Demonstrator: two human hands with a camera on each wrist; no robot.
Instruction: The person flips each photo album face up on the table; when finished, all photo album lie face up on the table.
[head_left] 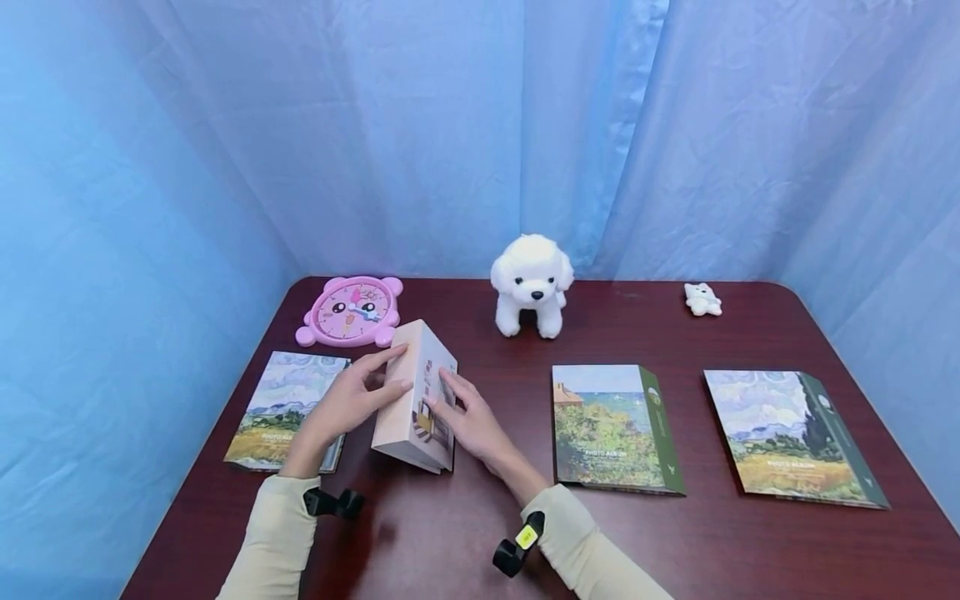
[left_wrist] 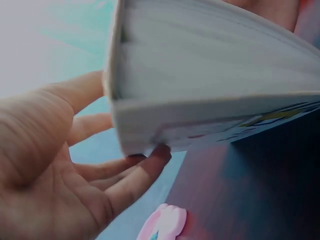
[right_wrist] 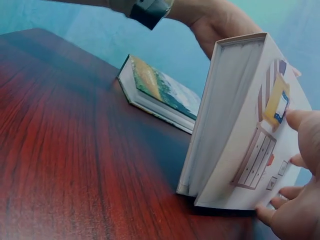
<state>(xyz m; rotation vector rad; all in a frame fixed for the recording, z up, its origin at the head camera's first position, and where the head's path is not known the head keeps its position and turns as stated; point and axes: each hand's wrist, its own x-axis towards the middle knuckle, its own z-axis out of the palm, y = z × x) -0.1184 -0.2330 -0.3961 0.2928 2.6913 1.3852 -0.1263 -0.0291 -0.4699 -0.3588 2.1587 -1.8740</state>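
A thick cream album (head_left: pixel 435 392) with a drawing on its cover stands tilted, spine up, between both hands near the table's left side. My left hand (head_left: pixel 356 400) holds it at the spine; in the left wrist view, fingertips (left_wrist: pixel 161 152) reach round the spine's corner onto the cover. On the drawn cover, the extended fingers and thumb of my right hand (head_left: pixel 472 421) rest, spread apart. White page edges (right_wrist: pixel 227 95) show between the covers in the right wrist view. Just left of the album lies a landscape photo album (head_left: pixel 262 417), partly behind the left hand.
A pink bear-shaped clock (head_left: pixel 348 312) lies behind the cream album. Farther back are a white plush dog (head_left: pixel 532 287) and a small white bear figure (head_left: pixel 702 300). Two more photo albums, one with a sea scene (head_left: pixel 607 425) and one with a cypress (head_left: pixel 787 437), lie at right.
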